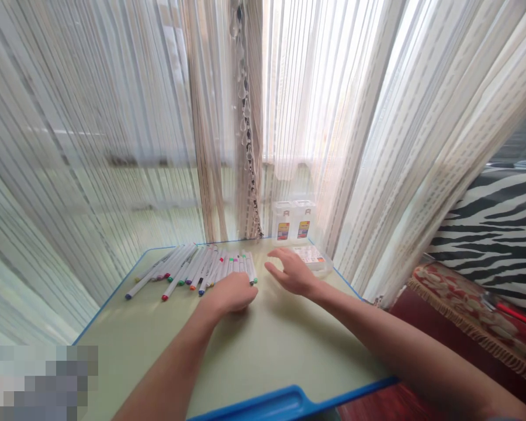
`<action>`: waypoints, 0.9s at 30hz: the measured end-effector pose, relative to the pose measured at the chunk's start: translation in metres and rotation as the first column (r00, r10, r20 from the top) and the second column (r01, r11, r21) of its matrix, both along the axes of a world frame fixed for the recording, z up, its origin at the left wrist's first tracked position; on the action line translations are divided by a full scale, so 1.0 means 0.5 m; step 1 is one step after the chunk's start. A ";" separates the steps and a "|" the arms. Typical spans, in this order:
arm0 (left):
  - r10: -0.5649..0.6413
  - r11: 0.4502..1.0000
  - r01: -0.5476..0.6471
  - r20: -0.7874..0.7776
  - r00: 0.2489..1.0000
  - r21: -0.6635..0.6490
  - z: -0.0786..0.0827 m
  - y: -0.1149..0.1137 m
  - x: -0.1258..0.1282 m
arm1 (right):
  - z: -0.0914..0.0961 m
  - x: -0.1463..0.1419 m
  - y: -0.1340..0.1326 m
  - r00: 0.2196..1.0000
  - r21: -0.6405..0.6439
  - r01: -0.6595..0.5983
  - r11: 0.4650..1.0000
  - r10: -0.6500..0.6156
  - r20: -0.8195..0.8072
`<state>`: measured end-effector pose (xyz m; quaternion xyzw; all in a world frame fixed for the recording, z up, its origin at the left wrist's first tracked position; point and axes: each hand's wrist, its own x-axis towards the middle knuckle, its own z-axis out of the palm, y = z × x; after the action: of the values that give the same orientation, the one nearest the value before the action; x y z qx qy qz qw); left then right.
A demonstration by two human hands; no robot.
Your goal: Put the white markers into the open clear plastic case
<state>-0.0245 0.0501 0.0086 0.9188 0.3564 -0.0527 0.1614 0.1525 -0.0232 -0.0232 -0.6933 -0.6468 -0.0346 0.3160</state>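
Observation:
A spread of white markers (182, 272) with coloured ends lies on the far left part of the pale green table (263, 356). My left hand (236, 292) is at the near right end of these markers, its fingers curled down. Whatever those fingers hold, if anything, is hidden beneath the hand. To the right, my right hand (291, 272) hovers low over the table with thumb and fingers apart and nothing between them. Just behind it sits a clear plastic case (309, 257) with a printed white insert, partly covered by the hand.
Two clear upright plastic boxes (293, 221) with colourful labels stand at the table's back edge. String curtains (135, 146) hang directly behind and beside the table. A blue rim with a moulded groove (258, 404) runs along the near edge. Zebra-striped fabric (491, 234) is at right.

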 end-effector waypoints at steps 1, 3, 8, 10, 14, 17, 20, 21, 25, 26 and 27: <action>-0.016 0.999 0.015 0.026 1.000 0.032 -0.005 -0.005 0.005 | -0.004 -0.020 0.013 0.999 0.026 -0.019 0.999 0.020 -0.036; -0.044 0.995 0.037 0.068 0.997 0.095 -0.017 -0.019 0.016 | -0.016 -0.048 0.031 0.994 0.071 -0.021 0.997 0.029 -0.109; -0.103 0.975 0.080 0.100 0.990 0.209 -0.041 -0.058 0.043 | -0.055 -0.053 0.024 0.967 0.102 -0.022 0.995 0.047 -0.248; -0.102 0.970 0.076 0.104 0.989 0.230 -0.045 -0.064 0.048 | -0.061 -0.045 0.015 0.956 0.092 -0.074 0.993 0.097 -0.275; -0.069 0.965 0.040 0.104 0.992 0.258 -0.045 -0.056 0.043 | -0.052 -0.043 0.009 0.932 0.071 -0.202 0.977 0.214 -0.293; -0.075 0.961 0.046 0.097 0.992 0.272 -0.044 -0.047 0.037 | -0.043 -0.047 0.009 0.927 0.071 -0.244 0.967 0.255 -0.277; -0.115 0.955 0.084 0.095 0.989 0.284 -0.044 -0.046 0.042 | -0.037 -0.040 0.005 0.942 0.100 -0.212 0.972 0.230 -0.244; -0.132 0.953 0.099 0.095 0.987 0.286 -0.045 -0.048 0.045 | -0.035 -0.034 0.003 0.950 0.113 -0.192 0.975 0.214 -0.229; -0.218 0.928 0.174 0.102 0.971 0.330 -0.054 -0.064 0.067 | -0.019 0.004 -0.005 0.979 0.171 -0.098 0.980 0.126 -0.162; -0.233 0.922 0.186 0.103 0.967 0.341 -0.057 -0.068 0.073 | -0.014 0.013 -0.006 0.984 0.184 -0.072 0.980 0.100 -0.145; -0.244 0.917 0.195 0.103 0.964 0.347 -0.061 -0.071 0.078 | -0.010 0.021 -0.007 0.989 0.196 -0.048 0.979 0.074 -0.129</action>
<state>0.0147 0.0149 -0.0218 0.9683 0.2422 0.0570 0.0217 0.1632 -0.0265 -0.0283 -0.6401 -0.6383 -0.0400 0.4258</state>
